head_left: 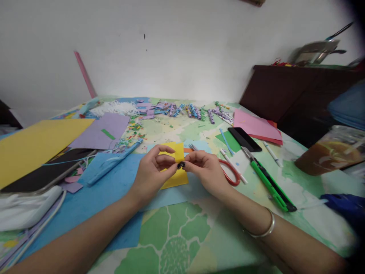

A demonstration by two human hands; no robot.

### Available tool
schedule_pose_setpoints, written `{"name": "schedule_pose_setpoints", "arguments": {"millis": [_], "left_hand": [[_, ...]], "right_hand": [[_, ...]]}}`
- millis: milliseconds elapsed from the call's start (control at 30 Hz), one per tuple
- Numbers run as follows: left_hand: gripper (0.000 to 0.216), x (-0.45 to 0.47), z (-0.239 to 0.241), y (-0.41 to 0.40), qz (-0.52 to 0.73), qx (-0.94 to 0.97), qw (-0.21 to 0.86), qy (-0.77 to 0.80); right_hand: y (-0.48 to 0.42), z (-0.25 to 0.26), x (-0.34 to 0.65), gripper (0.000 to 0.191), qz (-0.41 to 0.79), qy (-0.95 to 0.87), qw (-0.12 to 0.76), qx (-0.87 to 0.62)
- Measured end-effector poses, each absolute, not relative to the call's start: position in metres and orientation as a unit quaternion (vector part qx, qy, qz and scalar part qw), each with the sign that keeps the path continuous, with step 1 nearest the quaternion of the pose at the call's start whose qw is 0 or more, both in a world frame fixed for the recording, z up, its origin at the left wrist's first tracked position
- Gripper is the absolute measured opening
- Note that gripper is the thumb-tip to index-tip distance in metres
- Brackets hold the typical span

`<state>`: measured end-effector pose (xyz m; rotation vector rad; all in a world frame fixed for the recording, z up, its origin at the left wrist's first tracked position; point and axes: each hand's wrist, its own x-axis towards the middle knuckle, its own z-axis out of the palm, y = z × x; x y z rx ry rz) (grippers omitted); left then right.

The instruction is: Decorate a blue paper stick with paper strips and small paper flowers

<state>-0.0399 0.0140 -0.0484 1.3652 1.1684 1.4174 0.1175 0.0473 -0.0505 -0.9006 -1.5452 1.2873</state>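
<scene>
Both hands meet over the middle of the table, pinching a small folded strip of yellow paper (179, 153) between thumbs and fingers. My left hand (155, 169) grips its left side and my right hand (207, 169) its lower right, thumb tips nearly touching. Beneath them lies another yellow piece (174, 179) on a light blue sheet (168, 199). Red-handled scissors (234, 177) lie just right of my right hand, partly hidden by it; their tips show above the fingers. A bit of orange paper (188, 150) shows between the hands.
At right are a green utility knife (270, 182), a black phone (245, 139), pink sheets (256, 125) and a cup of brown drink (327, 152). At left lie a yellow sheet (37, 144), a purple sheet (99, 131) and a dark tablet or phone (42, 171). Curled paper strips (194, 111) line the back.
</scene>
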Motion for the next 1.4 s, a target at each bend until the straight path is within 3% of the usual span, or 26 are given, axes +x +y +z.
{"name": "schedule_pose_setpoints", "arguments": {"millis": [167, 500, 600, 733, 967, 1200, 1400], "left_hand": [[0.038, -0.039, -0.051, 0.016, 0.558, 0.55, 0.421, 0.457], [0.036, -0.039, -0.057, 0.02, 0.535, 0.58, 0.324, 0.522], [0.038, -0.04, -0.055, 0.02, 0.539, 0.56, 0.349, 0.524], [0.042, -0.042, -0.053, 0.019, 0.532, 0.537, 0.385, 0.529], [0.036, -0.04, -0.054, 0.018, 0.501, 0.59, 0.315, 0.549], [0.035, -0.041, -0.059, 0.02, 0.504, 0.607, 0.31, 0.531], [0.021, -0.044, -0.062, 0.022, 0.487, 0.664, 0.269, 0.5]], "right_hand": [[0.046, -0.054, 0.116, 0.011, 0.495, -0.656, 0.435, -0.368], [0.047, -0.058, 0.114, 0.01, 0.394, -0.703, 0.439, -0.397], [0.045, -0.056, 0.115, 0.006, 0.371, -0.722, 0.432, -0.394], [0.043, -0.053, 0.117, 0.008, 0.293, -0.78, 0.401, -0.38], [0.038, -0.053, 0.115, 0.015, 0.121, -0.819, 0.357, -0.433], [0.039, -0.05, 0.116, 0.015, 0.148, -0.83, 0.333, -0.423], [0.041, -0.053, 0.117, 0.015, 0.17, -0.833, 0.338, -0.403]]}}
